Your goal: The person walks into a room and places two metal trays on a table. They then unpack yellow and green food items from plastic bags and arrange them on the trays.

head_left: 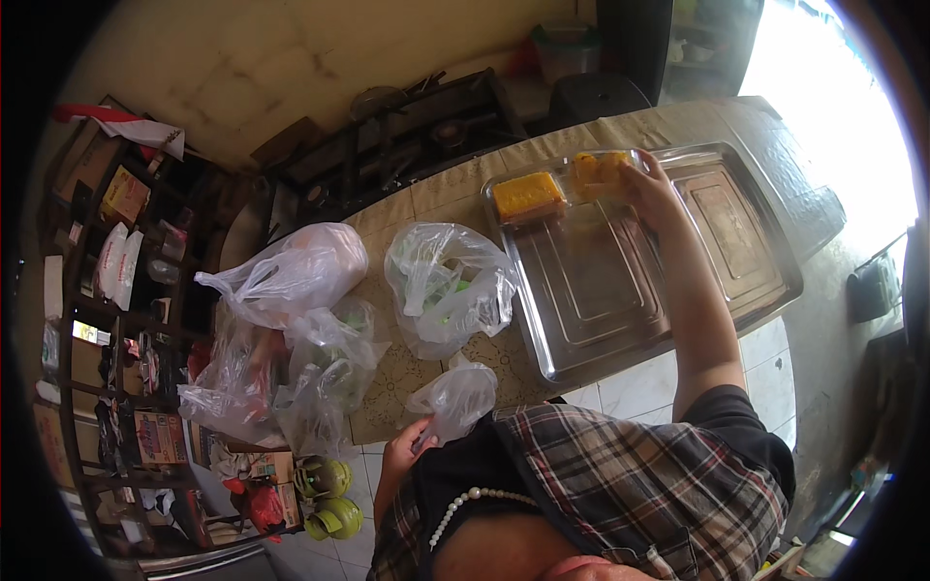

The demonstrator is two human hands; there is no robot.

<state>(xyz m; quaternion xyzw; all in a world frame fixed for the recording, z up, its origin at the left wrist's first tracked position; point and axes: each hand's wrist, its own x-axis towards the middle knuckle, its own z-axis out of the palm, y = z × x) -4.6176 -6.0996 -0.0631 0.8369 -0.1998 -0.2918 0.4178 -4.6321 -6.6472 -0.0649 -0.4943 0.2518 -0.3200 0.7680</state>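
Note:
My right hand (648,190) grips a clear plastic container of yellow-orange food (599,173) at the far edge of a metal tray (588,279). Beside it in the tray's far left corner lies a block of yellow food (527,196), apparently in clear packaging. Near my body, my left hand (415,443) holds a small translucent plastic bag (459,396) at the table's near edge. A clear plastic bag with green things inside (447,279) stands left of the tray. What the small bag holds cannot be made out.
A second metal tray (737,232) lies on the right. More plastic bags (305,265) crowd the table's left end. Behind the table is a gas stove (450,134). Shelves with packages (156,385) rise at the left, and green gas cylinders (334,516) stand on the floor.

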